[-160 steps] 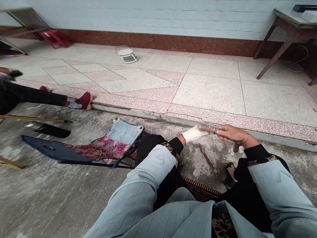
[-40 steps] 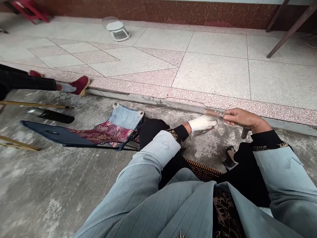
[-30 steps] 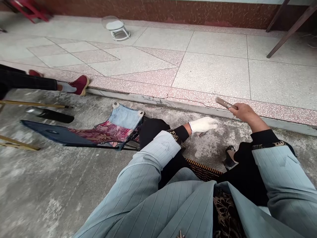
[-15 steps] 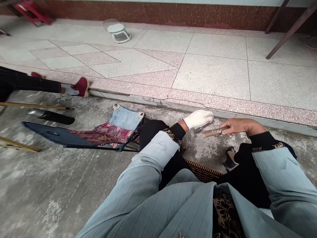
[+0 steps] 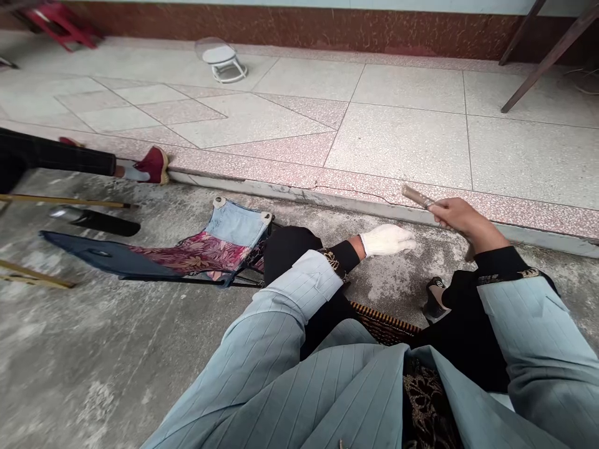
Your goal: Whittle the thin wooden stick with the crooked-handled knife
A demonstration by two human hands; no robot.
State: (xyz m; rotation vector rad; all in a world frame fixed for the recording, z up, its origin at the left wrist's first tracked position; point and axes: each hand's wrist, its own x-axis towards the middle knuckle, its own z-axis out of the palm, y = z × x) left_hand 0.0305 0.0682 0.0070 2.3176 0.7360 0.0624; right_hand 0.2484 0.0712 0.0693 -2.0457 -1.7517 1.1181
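Note:
My left hand [image 5: 387,240], in a white knit glove, is low over the concrete below the step, fingers bunched together and pointing right. Whatever they hold, if anything, is hidden beneath the glove. My bare right hand [image 5: 456,215] is raised higher to the right, its fingers closed around a wooden-handled tool [image 5: 415,196]. The tool's brown stick-like end points up and left over the step's edge, with a pale band close to my fingers. A dark end shows under the wrist; I cannot tell its shape. The two hands are apart.
A terrazzo step [image 5: 397,137] runs across ahead. On my left stands a low folding chair [image 5: 201,252] with patterned cloth. Another person's red shoe [image 5: 154,165] rests by the step. A black cylindrical object [image 5: 112,221], a white stool [image 5: 222,59] and a red stool [image 5: 60,25] are farther off.
My right hand has lifted the tool up and away from my left hand, turning its end upward. My left hand has shifted slightly right and nearer to me.

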